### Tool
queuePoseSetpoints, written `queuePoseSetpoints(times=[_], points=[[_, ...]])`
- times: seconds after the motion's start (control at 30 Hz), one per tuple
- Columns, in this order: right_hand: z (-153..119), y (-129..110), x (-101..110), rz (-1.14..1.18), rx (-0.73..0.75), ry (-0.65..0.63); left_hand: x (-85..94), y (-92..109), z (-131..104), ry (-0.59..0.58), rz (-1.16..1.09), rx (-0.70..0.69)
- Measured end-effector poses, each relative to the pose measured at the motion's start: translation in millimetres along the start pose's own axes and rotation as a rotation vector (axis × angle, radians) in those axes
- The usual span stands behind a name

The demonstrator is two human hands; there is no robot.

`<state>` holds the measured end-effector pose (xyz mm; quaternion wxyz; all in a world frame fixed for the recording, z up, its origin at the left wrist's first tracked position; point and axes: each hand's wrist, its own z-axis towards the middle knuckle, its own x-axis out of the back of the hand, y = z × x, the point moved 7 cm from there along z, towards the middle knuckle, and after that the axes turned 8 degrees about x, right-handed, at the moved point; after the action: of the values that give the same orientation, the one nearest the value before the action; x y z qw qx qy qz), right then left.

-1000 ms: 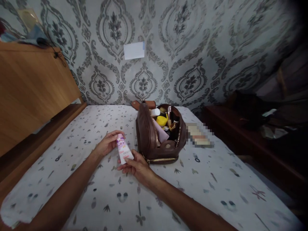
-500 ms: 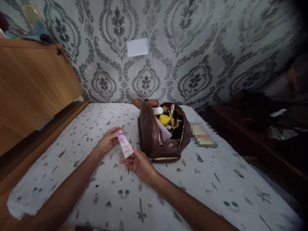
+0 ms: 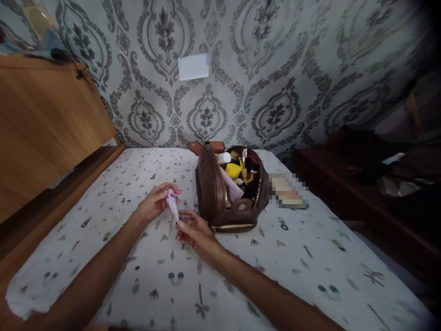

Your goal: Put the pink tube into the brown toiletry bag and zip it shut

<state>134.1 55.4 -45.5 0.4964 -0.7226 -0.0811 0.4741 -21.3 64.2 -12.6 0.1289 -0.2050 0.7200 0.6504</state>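
Note:
Between my two hands is a small white-and-purple squeeze tube point(image 3: 172, 204), turned edge-on so its flat side is narrow. My left hand point(image 3: 154, 201) grips its purple cap end with thumb and fingers. At the crimped lower end, my right hand point(image 3: 198, 234) pinches the tube between thumb and fingers. Just right of the hands stands a brown leather bag point(image 3: 210, 197), unzipped wide. Inside it I see a yellow round container point(image 3: 233, 171), a white-capped item point(image 3: 224, 158), a pink flat item point(image 3: 231, 186) and several small cosmetics.
The bag stands on a bed or mattress with a white patterned sheet point(image 3: 179, 285). A blurred-out flat item point(image 3: 289, 192) lies right of the bag. A wooden cabinet point(image 3: 51, 124) borders the left, dark furniture point(image 3: 330, 184) the right. A white card point(image 3: 193, 67) is on the patterned wall.
The tube has been rotated in my hands, from its printed face toward me to edge-on. Both hands still hold it in nearly the same place, and the view has shifted slightly.

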Motion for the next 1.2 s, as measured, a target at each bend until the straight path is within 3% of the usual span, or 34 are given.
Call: queuePoseSetpoints(times=[0.2, 0.6, 0.87, 1.2], points=[[0.6, 0.4, 0.1, -0.022, 0.002, 0.020, -1.2, -0.2, -1.7, -0.017, 0.001, 0.023], [10.2, 13.0, -2.0, 0.087, 0.036, -0.159, -4.3, -6.2, -8.8, 0.051, 0.002, 0.069], [12.5, 4.4, -1.0, 0.033, 0.085, -0.174, -5.9, -3.6, -9.0, 0.088, 0.022, 0.077], [4.8, -1.1, -3.0, -0.200, 0.126, -0.122, -17.8, -4.8, -6.9, -0.042, 0.120, 0.081]])
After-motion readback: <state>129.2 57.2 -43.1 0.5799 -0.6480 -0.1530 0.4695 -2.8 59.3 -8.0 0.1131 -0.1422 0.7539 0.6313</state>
